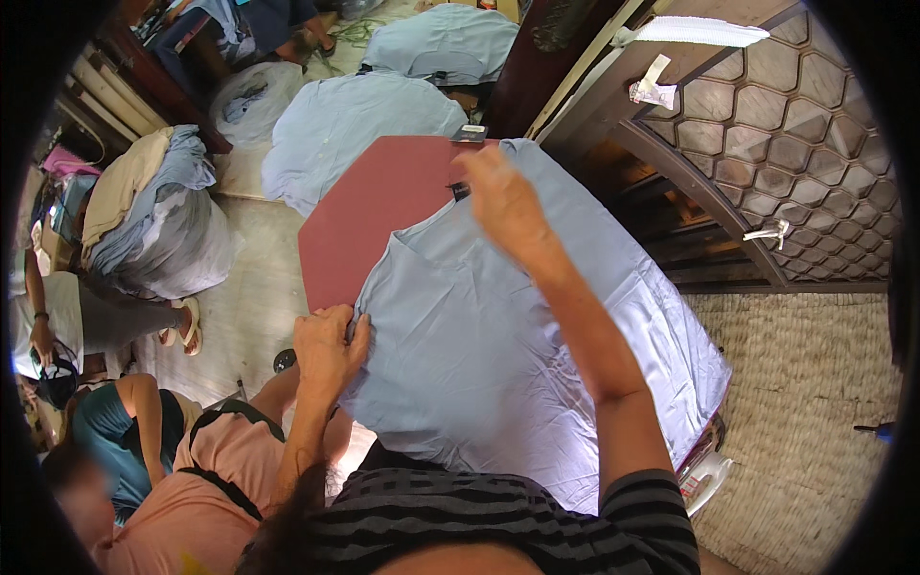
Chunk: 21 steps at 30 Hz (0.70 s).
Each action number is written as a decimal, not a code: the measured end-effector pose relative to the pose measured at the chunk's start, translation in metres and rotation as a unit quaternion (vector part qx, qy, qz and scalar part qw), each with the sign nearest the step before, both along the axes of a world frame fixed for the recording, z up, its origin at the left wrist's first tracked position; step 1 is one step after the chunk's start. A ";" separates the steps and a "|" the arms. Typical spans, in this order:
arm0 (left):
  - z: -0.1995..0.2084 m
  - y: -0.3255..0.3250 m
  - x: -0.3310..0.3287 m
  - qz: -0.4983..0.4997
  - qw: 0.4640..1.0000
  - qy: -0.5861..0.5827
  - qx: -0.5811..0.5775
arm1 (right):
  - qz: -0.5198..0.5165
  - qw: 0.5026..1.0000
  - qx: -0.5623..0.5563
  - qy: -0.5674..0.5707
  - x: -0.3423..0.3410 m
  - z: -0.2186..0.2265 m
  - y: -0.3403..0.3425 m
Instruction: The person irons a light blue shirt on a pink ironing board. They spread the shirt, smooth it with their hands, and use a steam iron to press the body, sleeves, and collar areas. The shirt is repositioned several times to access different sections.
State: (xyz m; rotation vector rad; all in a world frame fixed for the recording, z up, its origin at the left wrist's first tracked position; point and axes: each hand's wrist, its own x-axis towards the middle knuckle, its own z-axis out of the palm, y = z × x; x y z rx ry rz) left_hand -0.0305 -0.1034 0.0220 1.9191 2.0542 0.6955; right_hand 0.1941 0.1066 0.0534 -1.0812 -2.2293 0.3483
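A light blue garment with a neckline-like opening lies spread over a reddish-brown table. At its left edge, by the table's side, my left hand grips the cloth, thumb and fingers closed on it. My right hand is over the garment's far part, smeared by motion, so its fingers cannot be read. Just beside that hand, a small black piece sits at the cloth's edge. A small dark box-like item rests at the table's far edge.
Large light blue cloth bundles lie beyond the table. More piled cloth stands at left. A person in peach clothing is close by my left arm. To the right are a metal lattice door and a woven mat.
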 end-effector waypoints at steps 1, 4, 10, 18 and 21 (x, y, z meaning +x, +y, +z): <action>0.000 0.000 -0.002 -0.003 1.000 0.001 -0.029 | -0.037 0.998 0.019 -0.052 0.010 0.006 0.016; -0.004 0.003 -0.008 -0.011 0.999 0.010 -0.046 | -0.086 0.984 0.046 -0.148 0.034 0.001 0.056; -0.004 0.001 -0.001 0.013 0.998 -0.060 0.019 | -0.043 0.991 0.013 -0.127 0.049 -0.014 0.089; -0.009 -0.020 -0.030 0.026 0.997 -0.064 -0.028 | -0.011 0.997 0.056 -0.042 0.009 -0.028 0.058; 0.014 0.011 -0.024 0.000 0.999 0.009 -0.051 | -0.025 0.998 0.050 0.000 0.018 -0.024 0.043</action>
